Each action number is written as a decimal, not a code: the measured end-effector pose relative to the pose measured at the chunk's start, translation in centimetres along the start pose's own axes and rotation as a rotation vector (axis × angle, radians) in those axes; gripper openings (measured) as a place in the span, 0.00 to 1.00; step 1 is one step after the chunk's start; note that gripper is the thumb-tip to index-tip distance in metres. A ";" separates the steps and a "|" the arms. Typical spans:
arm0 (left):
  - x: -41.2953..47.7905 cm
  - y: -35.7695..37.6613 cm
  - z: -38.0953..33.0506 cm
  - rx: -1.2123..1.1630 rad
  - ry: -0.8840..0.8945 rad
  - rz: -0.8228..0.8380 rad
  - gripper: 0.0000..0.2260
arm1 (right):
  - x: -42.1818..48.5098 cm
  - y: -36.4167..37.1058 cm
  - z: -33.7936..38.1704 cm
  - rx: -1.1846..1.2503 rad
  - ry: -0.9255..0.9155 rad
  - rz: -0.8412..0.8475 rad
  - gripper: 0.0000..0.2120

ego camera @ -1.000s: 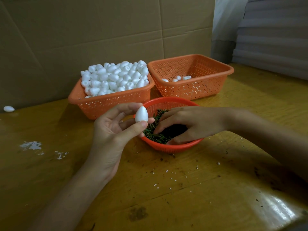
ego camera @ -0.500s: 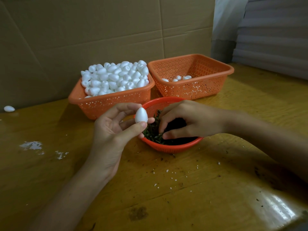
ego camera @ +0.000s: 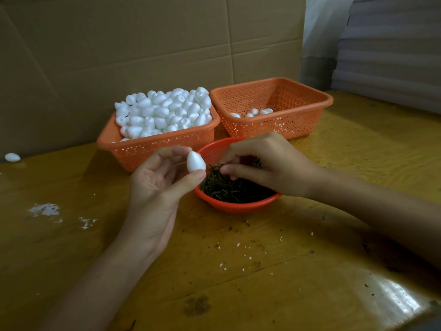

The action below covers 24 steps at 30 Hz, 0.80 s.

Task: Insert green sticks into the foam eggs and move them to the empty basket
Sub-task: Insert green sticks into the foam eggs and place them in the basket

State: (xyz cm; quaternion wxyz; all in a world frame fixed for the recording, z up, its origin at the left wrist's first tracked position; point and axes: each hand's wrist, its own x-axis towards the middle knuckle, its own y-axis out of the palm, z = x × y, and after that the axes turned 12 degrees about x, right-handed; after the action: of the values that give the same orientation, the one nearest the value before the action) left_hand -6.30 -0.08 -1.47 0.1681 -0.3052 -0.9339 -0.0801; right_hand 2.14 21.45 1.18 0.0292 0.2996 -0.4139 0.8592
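Note:
My left hand (ego camera: pixel 157 185) pinches a white foam egg (ego camera: pixel 195 161) upright between thumb and fingertips, just left of the round red bowl (ego camera: pixel 238 207). The bowl holds a heap of green sticks (ego camera: pixel 229 188). My right hand (ego camera: pixel 267 164) hovers over the bowl and pinches a green stick (ego camera: pixel 216 166) between thumb and forefinger, its tip a short way from the egg. Behind, the left orange basket (ego camera: pixel 157 149) is piled with foam eggs (ego camera: pixel 164 111). The right orange basket (ego camera: pixel 284 125) holds a few eggs (ego camera: pixel 254 112) on its floor.
A stray foam egg (ego camera: pixel 12 157) lies at the far left by the cardboard wall (ego camera: pixel 143 44). White foam crumbs (ego camera: pixel 45 209) and dark specks dot the wooden table (ego camera: pixel 262 271). Stacked grey sheets (ego camera: pixel 391 48) rise at the back right.
My right hand has lifted out of the stick heap with a green stick pinched in it and moved toward the egg. My left hand has held the egg still.

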 end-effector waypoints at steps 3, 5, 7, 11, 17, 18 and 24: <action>0.0 0.0 -0.1 0.018 -0.004 -0.008 0.17 | -0.1 0.0 0.1 0.037 0.010 -0.051 0.07; 0.0 0.1 -0.2 0.028 -0.002 -0.012 0.17 | -0.1 -0.1 0.1 0.052 0.014 -0.068 0.07; -0.1 0.1 -0.3 0.034 0.006 -0.014 0.19 | -0.1 0.0 0.1 0.058 0.012 -0.079 0.07; -0.2 0.2 -0.5 0.062 0.023 -0.009 0.19 | -0.1 -0.1 0.2 0.077 0.013 -0.105 0.09; -0.1 0.2 -0.3 0.038 0.010 -0.023 0.16 | -0.2 -0.1 0.1 0.110 0.014 -0.085 0.10; -0.1 0.2 -0.2 0.035 0.006 -0.025 0.16 | -0.2 0.0 0.0 0.127 0.022 -0.090 0.10; 0.0 0.2 -0.2 0.028 0.010 -0.050 0.15 | -0.4 0.1 0.1 0.157 0.003 -0.112 0.09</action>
State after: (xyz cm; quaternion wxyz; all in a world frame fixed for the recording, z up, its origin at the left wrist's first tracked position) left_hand -6.10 0.06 -1.28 0.1749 -0.2789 -0.9414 -0.0730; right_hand 2.46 21.39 0.91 0.0541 0.3222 -0.3277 0.8865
